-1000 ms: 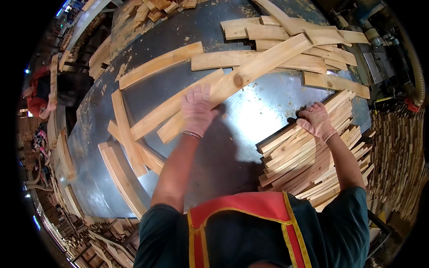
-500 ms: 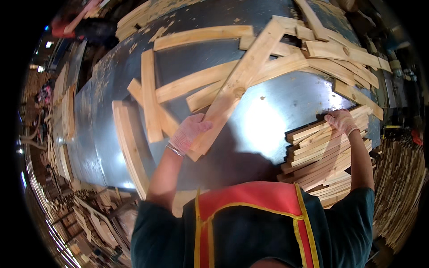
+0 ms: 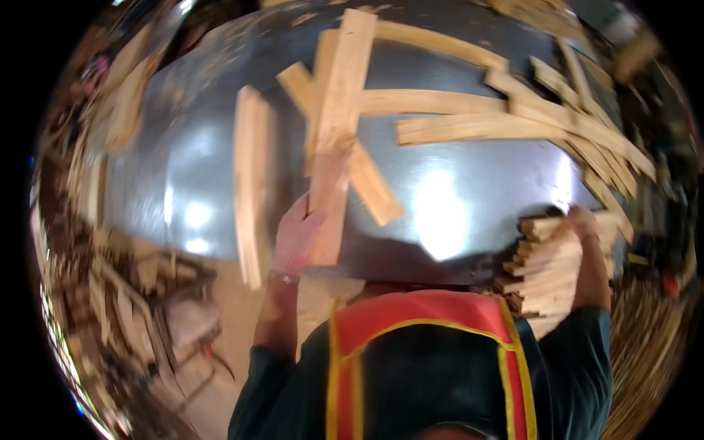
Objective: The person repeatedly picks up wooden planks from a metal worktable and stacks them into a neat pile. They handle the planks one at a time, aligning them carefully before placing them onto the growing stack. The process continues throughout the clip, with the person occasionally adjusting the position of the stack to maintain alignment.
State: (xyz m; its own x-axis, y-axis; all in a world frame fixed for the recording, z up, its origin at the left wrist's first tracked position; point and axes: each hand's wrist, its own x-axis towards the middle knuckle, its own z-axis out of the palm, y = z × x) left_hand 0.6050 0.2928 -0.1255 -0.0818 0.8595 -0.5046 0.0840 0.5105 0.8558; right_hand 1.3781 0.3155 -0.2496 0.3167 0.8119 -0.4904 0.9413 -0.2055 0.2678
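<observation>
My left hand (image 3: 297, 235), in a pale glove, grips the near end of a long wooden plank (image 3: 337, 132) that points away from me over a shiny metal table (image 3: 455, 213). My right hand (image 3: 583, 224) rests on top of a tall stack of wooden planks (image 3: 546, 275) at the table's right front edge. Several more loose planks (image 3: 469, 128) lie crossed over the far and right parts of the table. One plank (image 3: 251, 183) lies lengthwise to the left of my held plank. The picture is blurred by motion.
Piles of wood scraps (image 3: 139, 301) lie on the floor at the left. More planks (image 3: 125, 95) sit along the table's far left edge. My orange and yellow vest (image 3: 425, 352) fills the lower middle. The right rim is dark and cluttered.
My left hand has swung the long plank from a diagonal to nearly straight away from me. The view has turned left. My right hand stays on the stack.
</observation>
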